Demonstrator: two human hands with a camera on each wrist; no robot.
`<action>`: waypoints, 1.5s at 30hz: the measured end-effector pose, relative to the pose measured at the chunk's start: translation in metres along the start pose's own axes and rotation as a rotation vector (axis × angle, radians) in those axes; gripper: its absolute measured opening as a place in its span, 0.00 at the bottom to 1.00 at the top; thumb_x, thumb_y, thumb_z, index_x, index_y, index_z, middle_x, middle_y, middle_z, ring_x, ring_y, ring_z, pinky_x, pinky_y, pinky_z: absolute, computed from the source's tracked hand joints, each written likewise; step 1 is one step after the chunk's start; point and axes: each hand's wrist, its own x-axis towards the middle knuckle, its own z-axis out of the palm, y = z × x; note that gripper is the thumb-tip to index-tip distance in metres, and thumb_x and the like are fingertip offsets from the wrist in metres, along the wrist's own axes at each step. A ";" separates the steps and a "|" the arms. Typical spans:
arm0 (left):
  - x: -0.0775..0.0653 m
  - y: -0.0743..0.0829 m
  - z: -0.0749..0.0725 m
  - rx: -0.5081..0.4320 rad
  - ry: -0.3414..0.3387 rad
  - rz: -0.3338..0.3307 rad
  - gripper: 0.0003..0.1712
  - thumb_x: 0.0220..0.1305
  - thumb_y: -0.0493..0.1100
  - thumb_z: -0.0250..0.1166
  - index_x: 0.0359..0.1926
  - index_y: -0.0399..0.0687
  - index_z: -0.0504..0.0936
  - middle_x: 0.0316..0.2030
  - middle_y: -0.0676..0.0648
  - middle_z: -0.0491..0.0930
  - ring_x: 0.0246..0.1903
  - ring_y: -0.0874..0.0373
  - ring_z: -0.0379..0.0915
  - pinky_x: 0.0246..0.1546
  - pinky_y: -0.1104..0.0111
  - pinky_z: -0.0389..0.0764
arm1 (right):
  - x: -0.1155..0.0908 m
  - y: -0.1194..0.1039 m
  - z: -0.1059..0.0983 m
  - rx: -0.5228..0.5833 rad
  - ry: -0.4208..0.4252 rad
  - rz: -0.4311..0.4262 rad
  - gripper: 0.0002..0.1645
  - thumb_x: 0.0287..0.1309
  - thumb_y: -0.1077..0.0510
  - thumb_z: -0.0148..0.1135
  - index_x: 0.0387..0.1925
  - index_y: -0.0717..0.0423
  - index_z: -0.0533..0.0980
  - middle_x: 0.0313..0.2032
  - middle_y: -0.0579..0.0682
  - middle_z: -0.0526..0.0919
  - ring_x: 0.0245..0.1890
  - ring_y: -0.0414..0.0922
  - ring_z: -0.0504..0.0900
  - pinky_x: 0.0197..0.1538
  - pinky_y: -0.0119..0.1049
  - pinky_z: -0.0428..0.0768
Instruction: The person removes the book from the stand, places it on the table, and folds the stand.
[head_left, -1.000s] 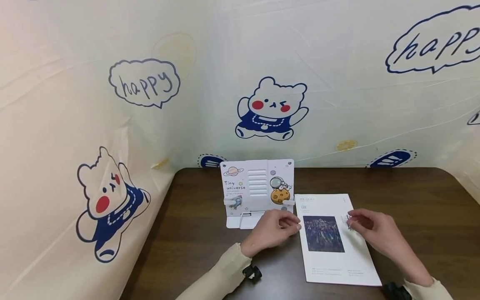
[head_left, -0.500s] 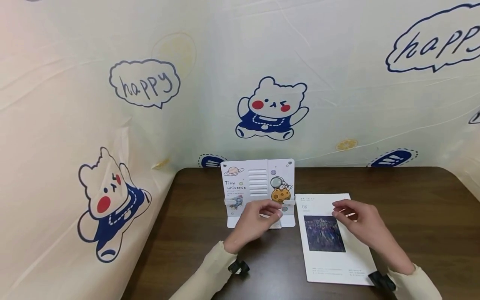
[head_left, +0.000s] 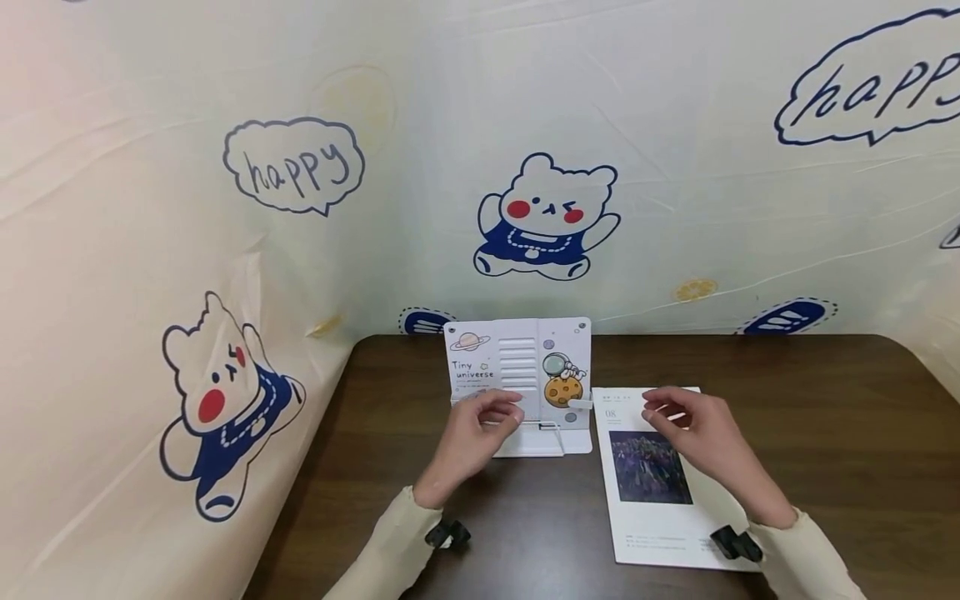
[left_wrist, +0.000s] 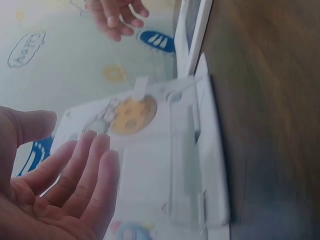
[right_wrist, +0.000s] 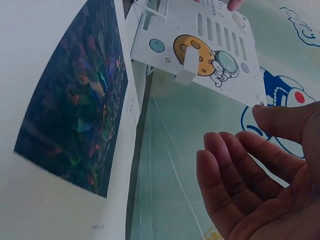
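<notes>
A white book stand (head_left: pixel 517 358) printed with planets, a rocket and an astronaut stands upright at the middle of the table. In front of its left half is my left hand (head_left: pixel 472 429), fingers loosely bent and holding nothing. The left wrist view shows a gap between that thumb and the fingers (left_wrist: pixel 85 175). A white book (head_left: pixel 652 533) with a dark picture on its cover lies flat to the right of the stand. Over its upper right part hovers my right hand (head_left: pixel 697 425), fingers relaxed, with nothing between them. Both wrists wear a small black device.
The dark wooden table (head_left: pixel 847 450) stretches to both sides of these things. Behind it hangs a pale curtain (head_left: pixel 420 233) with bear drawings and "happy" bubbles, which also covers the left side. The stand's white clip (head_left: pixel 580 404) sticks out near the book's top left corner.
My left hand has moved left, away from the book's edge and across the stand's front. My right hand has shifted left and slightly up over the book. Stand and book have stayed put.
</notes>
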 end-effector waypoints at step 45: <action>0.016 -0.036 -0.065 0.079 0.398 -0.097 0.13 0.67 0.38 0.71 0.52 0.45 0.87 0.45 0.43 0.90 0.41 0.51 0.88 0.49 0.63 0.88 | 0.049 -0.026 0.040 0.131 0.034 0.014 0.13 0.66 0.66 0.67 0.51 0.65 0.84 0.39 0.58 0.90 0.38 0.50 0.88 0.40 0.30 0.84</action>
